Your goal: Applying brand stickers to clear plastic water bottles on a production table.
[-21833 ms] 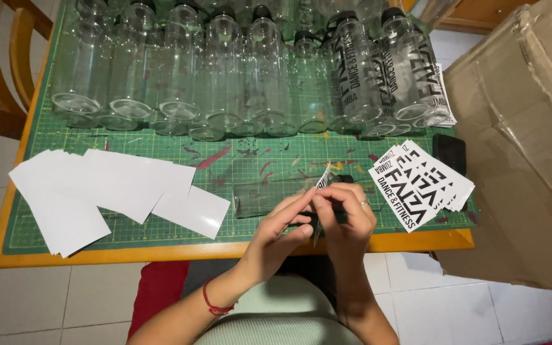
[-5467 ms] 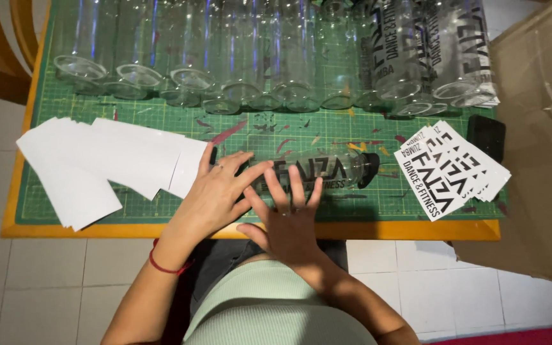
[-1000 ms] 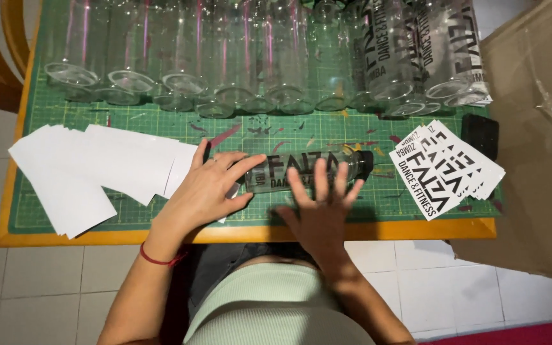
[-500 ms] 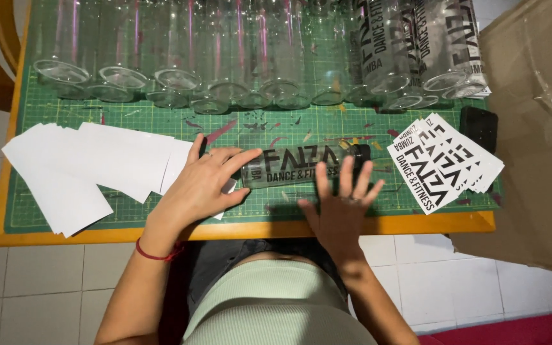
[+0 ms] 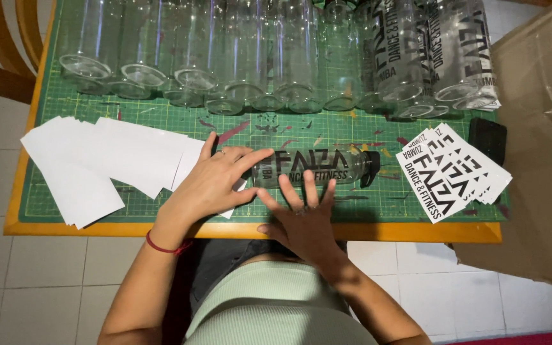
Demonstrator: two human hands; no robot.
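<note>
A clear bottle (image 5: 337, 167) with a black cap lies on its side on the green cutting mat (image 5: 359, 131), black lettering along its side. My left hand (image 5: 212, 182) rests on the bottle's base end, fingers spread over it. My right hand (image 5: 301, 220) presses flat against the bottle's near side, fingers apart and pointing away from me.
A row of clear bottles (image 5: 225, 57) stands along the back of the mat, those at the right (image 5: 429, 57) lettered. White backing sheets (image 5: 103, 163) are piled at the left, a stack of black-lettered stickers (image 5: 452, 172) at the right. A cardboard box (image 5: 538, 140) stands at the right.
My right hand has slid left along the bottle's near side. The left hand stays on the base end.
</note>
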